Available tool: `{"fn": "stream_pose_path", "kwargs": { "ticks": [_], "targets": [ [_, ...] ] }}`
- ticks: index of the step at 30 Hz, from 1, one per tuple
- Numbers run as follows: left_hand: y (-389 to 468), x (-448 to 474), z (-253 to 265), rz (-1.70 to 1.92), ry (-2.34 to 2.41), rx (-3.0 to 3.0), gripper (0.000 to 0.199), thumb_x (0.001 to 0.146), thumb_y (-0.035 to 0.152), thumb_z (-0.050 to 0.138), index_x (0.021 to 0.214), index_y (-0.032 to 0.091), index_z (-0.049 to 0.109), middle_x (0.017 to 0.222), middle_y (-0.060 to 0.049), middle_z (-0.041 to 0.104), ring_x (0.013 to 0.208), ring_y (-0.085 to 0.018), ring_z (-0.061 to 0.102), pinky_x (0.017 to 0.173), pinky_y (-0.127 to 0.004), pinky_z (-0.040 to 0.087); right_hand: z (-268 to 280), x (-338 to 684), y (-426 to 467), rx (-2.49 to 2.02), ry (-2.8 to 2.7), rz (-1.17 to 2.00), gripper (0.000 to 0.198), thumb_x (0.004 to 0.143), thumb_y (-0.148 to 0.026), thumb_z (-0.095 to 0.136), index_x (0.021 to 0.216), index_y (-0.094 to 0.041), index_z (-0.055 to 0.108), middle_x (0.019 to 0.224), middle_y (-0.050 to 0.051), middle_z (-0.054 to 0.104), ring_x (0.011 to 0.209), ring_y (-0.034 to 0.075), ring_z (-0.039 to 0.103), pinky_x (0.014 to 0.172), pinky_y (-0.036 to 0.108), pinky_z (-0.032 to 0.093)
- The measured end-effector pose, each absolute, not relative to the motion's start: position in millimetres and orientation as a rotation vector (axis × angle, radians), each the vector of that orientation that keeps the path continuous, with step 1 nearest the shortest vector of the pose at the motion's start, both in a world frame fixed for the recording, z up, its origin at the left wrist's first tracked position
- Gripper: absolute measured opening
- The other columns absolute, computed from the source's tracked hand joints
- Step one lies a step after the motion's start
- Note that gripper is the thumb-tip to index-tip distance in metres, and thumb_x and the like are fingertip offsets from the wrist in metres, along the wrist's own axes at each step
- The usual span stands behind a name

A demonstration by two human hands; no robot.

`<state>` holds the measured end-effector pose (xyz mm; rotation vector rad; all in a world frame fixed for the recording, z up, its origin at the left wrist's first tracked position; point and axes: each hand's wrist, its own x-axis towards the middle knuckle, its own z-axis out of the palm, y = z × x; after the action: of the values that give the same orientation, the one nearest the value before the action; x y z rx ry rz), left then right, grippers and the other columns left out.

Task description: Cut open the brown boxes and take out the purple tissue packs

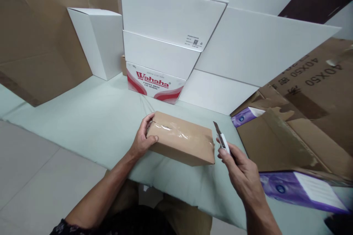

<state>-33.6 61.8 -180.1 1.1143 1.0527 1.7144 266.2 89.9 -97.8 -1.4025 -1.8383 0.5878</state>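
Note:
A brown cardboard box [182, 137] with clear tape along its top is in front of me at the near edge of the table. My left hand [143, 136] grips its left end, thumb on the near side and fingers around the back. In my right hand [239, 167] is a box cutter [223, 141] with a white handle. Its blade is out and points up and to the left, just off the right end of the box. The cutter and the box are apart.
Behind the box stand a Wahaha carton [156, 82], white boxes [162, 14] and a white carton [102, 40]. Large brown cardboard [41, 40] stands at the left. On the right are an opened brown carton [278, 143] and purple packs [300, 191]. A pale green cloth [91, 117] covers the table.

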Motion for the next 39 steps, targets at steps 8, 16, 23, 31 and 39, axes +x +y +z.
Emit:
{"fn": "stream_pose_path", "kwargs": {
  "ticks": [8,16,23,31,39],
  "targets": [
    [83,-52,-177,1.573,1.028,1.298,0.076,0.067,0.038,0.075,0.139,0.022,0.056,0.169,-0.015,0.033,0.155,-0.044,0.029,0.126,-0.056,0.021,-45,231,98,-1.329,-2.529,0.398,0.04,0.104,-0.044,0.042,0.117,-0.024,0.073,0.103,0.008,0.079,0.087,0.023,0.073,0.073,0.032,0.052],
    [87,-49,-186,1.566,0.892,1.179,0.086,0.067,0.043,0.076,0.147,0.025,0.051,0.156,-0.012,0.048,0.141,-0.042,0.048,0.118,-0.056,0.037,-16,160,117,-1.456,-2.986,-0.002,0.035,0.106,-0.033,0.04,0.119,-0.025,0.072,0.106,0.006,0.079,0.087,0.023,0.073,0.066,0.031,0.04],
    [93,-48,-194,1.581,0.849,1.123,0.09,0.063,0.044,0.08,0.146,0.025,0.052,0.166,-0.012,0.037,0.151,-0.044,0.036,0.122,-0.057,0.033,-2,124,121,-1.461,-3.176,-0.198,0.034,0.108,-0.033,0.038,0.114,-0.02,0.07,0.108,0.008,0.078,0.087,0.024,0.073,0.062,0.032,0.034],
    [93,-47,-196,1.556,0.842,1.105,0.092,0.063,0.044,0.081,0.149,0.026,0.051,0.169,-0.011,0.034,0.147,-0.045,0.042,0.119,-0.058,0.038,-4,114,127,-1.362,-3.266,-0.35,0.03,0.105,-0.023,0.041,0.106,-0.019,0.071,0.098,0.01,0.079,0.083,0.026,0.075,0.06,0.031,0.036],
    [92,-46,-191,1.597,0.888,1.14,0.088,0.063,0.05,0.083,0.144,0.027,0.056,0.152,-0.011,0.053,0.138,-0.043,0.051,0.114,-0.055,0.044,-3,111,131,-1.233,-3.333,-0.537,0.033,0.102,-0.019,0.04,0.102,-0.018,0.073,0.087,0.015,0.077,0.078,0.028,0.075,0.061,0.033,0.042]
  ]
}}
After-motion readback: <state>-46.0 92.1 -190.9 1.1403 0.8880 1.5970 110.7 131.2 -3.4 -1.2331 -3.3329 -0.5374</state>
